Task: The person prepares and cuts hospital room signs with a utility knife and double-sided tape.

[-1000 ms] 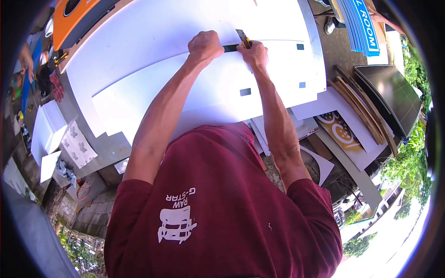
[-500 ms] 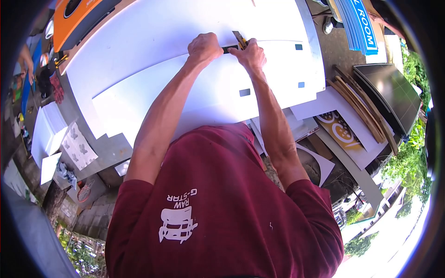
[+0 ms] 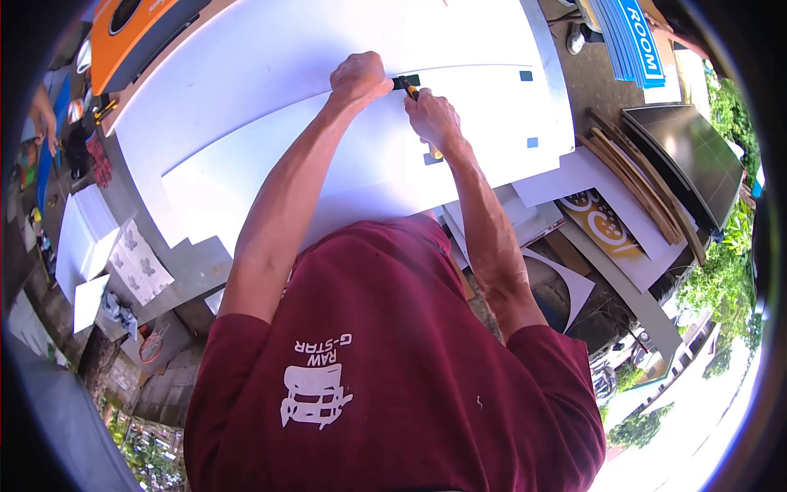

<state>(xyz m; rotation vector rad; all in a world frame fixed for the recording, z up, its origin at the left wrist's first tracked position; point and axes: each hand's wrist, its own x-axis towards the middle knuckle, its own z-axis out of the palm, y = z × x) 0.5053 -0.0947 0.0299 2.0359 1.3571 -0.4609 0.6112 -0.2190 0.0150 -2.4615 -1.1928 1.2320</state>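
Note:
My right hand (image 3: 434, 120) is wrapped round a yellow and black cutter knife (image 3: 411, 90), its tip at a dark rectangle (image 3: 399, 83) near the top edge of a white sheet (image 3: 344, 156). My left hand (image 3: 359, 77) is closed at the left end of that rectangle; what its fingers hold, if anything, is hidden. The sheet lies on a larger white board (image 3: 270, 66). More small dark rectangles show on the right part of the sheet, one partly behind my right wrist.
An orange panel (image 3: 135, 37) stands at the upper left. Blue sign boards (image 3: 631, 45) are at the upper right. Wooden strips (image 3: 635, 184) and a dark panel (image 3: 693, 156) lie on the right. Another person's hand (image 3: 44, 119) shows at the far left.
My right hand has moved down and slightly left with the knife, whose front end now points at the dark rectangle. My left hand has shifted up slightly.

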